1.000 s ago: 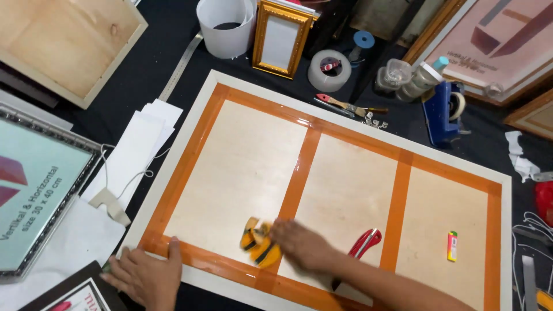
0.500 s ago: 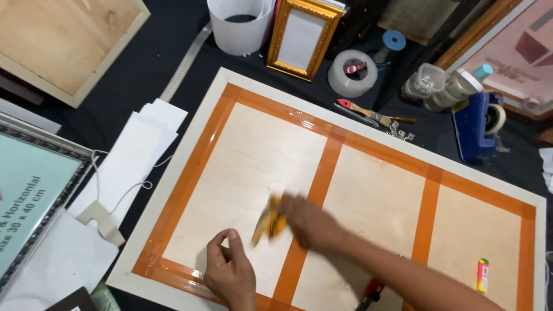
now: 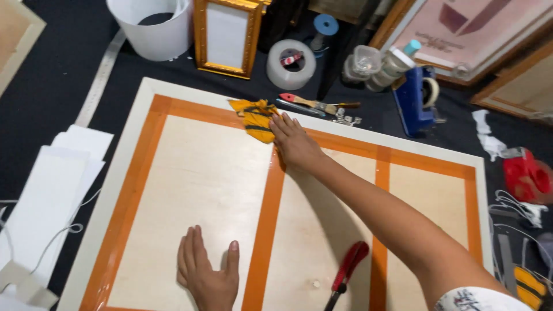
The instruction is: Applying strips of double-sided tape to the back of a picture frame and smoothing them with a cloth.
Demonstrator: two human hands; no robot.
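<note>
A large cream board (image 3: 190, 190) with shiny orange tape bands lies flat before me. My right hand (image 3: 295, 144) reaches across to the far end of the middle orange band and presses flat on a crumpled yellow cloth with dark stripes (image 3: 255, 117). My left hand (image 3: 206, 272) rests palm down, fingers apart, on the bare wood near the board's near edge, holding nothing. A red-handled tool (image 3: 347, 270) lies on the board beside my right forearm.
Beyond the board stand a white bucket (image 3: 151, 27), a gold picture frame (image 3: 224, 35), a clear tape roll (image 3: 291, 63), a paintbrush (image 3: 318, 104) and a blue tape dispenser (image 3: 416, 99). White sheets (image 3: 55, 190) lie left; a red object (image 3: 527, 175) right.
My right hand slid the yellow cloth from the near part of the board up along the middle orange band to its far end. My left hand shifted right onto the bare wood.
</note>
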